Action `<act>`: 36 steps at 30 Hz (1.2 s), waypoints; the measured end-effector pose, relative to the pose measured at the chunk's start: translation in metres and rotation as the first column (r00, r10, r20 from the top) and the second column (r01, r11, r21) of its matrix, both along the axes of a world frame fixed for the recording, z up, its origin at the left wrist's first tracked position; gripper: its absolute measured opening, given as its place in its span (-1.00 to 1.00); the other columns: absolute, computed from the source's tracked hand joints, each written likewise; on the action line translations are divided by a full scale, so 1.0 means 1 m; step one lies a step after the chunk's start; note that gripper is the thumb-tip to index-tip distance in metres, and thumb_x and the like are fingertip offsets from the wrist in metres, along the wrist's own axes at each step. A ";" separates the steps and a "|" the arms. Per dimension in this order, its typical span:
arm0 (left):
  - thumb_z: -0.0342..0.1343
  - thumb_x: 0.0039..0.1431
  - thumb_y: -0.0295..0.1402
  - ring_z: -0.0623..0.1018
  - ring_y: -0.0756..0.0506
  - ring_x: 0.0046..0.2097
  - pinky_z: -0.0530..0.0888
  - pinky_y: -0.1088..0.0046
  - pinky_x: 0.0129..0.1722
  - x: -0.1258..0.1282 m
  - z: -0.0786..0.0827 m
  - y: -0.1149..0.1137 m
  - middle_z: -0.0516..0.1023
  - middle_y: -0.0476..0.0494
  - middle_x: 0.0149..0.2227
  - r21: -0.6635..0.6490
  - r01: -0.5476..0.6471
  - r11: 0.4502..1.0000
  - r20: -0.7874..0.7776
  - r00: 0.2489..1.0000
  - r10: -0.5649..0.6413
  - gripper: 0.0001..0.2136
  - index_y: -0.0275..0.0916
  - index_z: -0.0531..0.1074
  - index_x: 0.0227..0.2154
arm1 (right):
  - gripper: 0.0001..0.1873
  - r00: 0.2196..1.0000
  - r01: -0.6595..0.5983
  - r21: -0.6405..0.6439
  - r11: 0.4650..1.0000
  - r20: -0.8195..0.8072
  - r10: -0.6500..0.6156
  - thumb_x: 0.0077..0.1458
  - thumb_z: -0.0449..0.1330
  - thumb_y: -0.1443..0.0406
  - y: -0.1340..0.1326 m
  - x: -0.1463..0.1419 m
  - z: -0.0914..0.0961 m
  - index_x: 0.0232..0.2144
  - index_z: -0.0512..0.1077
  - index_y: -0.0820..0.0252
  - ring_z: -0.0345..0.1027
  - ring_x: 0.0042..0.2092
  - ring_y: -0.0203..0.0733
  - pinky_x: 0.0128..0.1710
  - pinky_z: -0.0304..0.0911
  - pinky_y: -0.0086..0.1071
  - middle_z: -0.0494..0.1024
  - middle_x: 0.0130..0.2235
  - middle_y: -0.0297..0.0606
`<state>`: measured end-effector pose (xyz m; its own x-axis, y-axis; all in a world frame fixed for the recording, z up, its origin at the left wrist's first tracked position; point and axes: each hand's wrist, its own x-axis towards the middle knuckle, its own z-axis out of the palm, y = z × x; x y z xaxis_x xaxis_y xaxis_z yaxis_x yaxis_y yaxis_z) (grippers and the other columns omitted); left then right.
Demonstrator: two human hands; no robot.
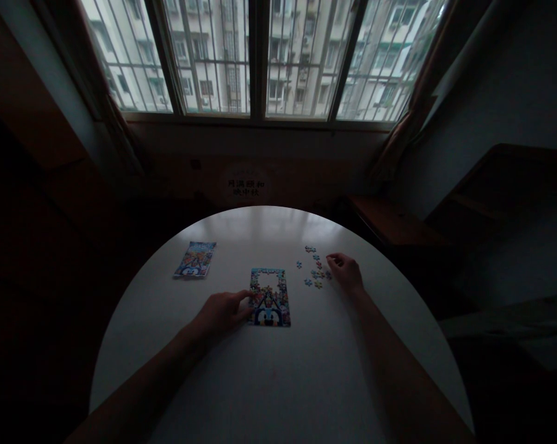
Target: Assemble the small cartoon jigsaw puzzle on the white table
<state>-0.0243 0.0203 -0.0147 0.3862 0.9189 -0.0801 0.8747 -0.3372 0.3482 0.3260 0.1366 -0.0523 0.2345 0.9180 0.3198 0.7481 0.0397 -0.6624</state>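
A partly assembled jigsaw puzzle (271,302) lies in the middle of the white table, with a cartoon face at its near end and a gap in its far half. At its left edge rests my left hand (222,310), index finger and thumb apart and touching the border. To the right are several loose puzzle pieces (318,274), scattered flat. My right hand (346,271) is beside them on their right side, its fingers curled into a pinch. Whether a piece sits between those fingertips is too small and dark to make out.
A printed picture packet (195,259) lies on the left part of the round white table (269,382). Beyond the table's far edge stands a barred window (257,61) with curtains. A wooden bench-like piece of furniture (393,222) is at the right.
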 end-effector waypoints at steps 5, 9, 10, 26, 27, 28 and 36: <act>-0.03 0.17 -0.14 0.40 0.01 -0.49 0.19 0.53 -0.47 0.000 0.001 -0.001 0.45 0.04 -0.53 0.014 0.007 1.000 0.009 1.000 -0.007 -0.63 -0.02 0.35 0.03 | -0.69 0.997 -0.076 -0.041 0.996 0.030 0.077 -0.08 0.13 0.09 0.000 0.001 -0.001 -0.39 0.52 0.16 0.32 -0.45 -0.24 -0.45 0.18 -0.41 0.51 -0.43 -0.27; -0.05 0.18 -0.12 0.41 0.00 -0.50 0.20 0.52 -0.47 -0.001 0.000 -0.001 0.47 0.03 -0.52 0.023 0.025 0.999 0.029 0.999 -0.026 -0.62 -0.02 0.35 0.03 | -0.68 0.987 -0.137 -0.043 0.990 0.077 0.140 -0.08 0.16 0.05 -0.001 0.000 -0.001 -0.41 0.52 0.15 0.30 -0.44 -0.26 -0.43 0.19 -0.40 0.49 -0.42 -0.27; -0.05 0.18 -0.12 0.41 0.00 -0.49 0.20 0.52 -0.46 -0.001 0.000 -0.001 0.47 0.02 -0.51 0.025 0.030 0.999 0.029 0.999 -0.031 -0.62 -0.02 0.35 0.03 | -0.67 0.984 -0.148 -0.041 0.988 0.091 0.152 -0.07 0.17 0.05 -0.002 0.000 0.000 -0.40 0.52 0.15 0.30 -0.44 -0.26 -0.43 0.19 -0.41 0.49 -0.42 -0.28; -0.05 0.18 -0.12 0.43 -0.01 -0.47 0.23 0.51 -0.46 -0.003 -0.003 0.001 0.44 0.02 -0.52 0.035 0.046 0.998 -0.002 0.999 -0.046 -0.62 -0.03 0.34 0.04 | -0.72 0.979 -0.159 -0.048 0.986 0.119 0.164 0.03 0.08 0.19 -0.003 -0.002 0.001 -0.31 0.54 0.16 0.32 -0.39 -0.26 -0.34 0.20 -0.40 0.52 -0.32 -0.24; -0.06 0.19 -0.11 0.43 -0.02 -0.47 0.23 0.51 -0.45 -0.003 -0.003 0.001 0.44 0.02 -0.52 0.039 0.036 0.999 -0.006 0.999 -0.035 -0.63 -0.03 0.34 0.03 | -0.73 0.981 -0.156 -0.051 0.986 0.109 0.160 0.03 0.07 0.23 -0.003 -0.003 0.001 -0.30 0.54 0.16 0.32 -0.38 -0.26 -0.32 0.21 -0.40 0.53 -0.30 -0.24; -0.07 0.19 -0.11 0.43 -0.02 -0.46 0.23 0.51 -0.45 -0.003 -0.002 0.000 0.44 0.02 -0.52 0.037 0.030 0.999 -0.012 0.999 -0.030 -0.63 -0.03 0.34 0.03 | -0.73 0.982 -0.155 -0.055 0.986 0.099 0.160 0.03 0.07 0.26 -0.003 -0.003 0.001 -0.29 0.54 0.15 0.32 -0.37 -0.27 -0.32 0.21 -0.41 0.53 -0.29 -0.25; -0.07 0.19 -0.14 0.42 -0.01 -0.47 0.20 0.53 -0.46 -0.003 -0.003 0.000 0.44 0.03 -0.51 0.022 0.014 1.000 -0.024 1.000 -0.013 -0.64 -0.01 0.35 0.03 | -0.69 0.974 -0.184 -0.065 0.981 0.121 0.190 0.03 0.03 0.37 -0.005 -0.004 0.000 -0.30 0.57 0.09 0.27 -0.43 -0.35 -0.36 0.19 -0.45 0.41 -0.29 -0.28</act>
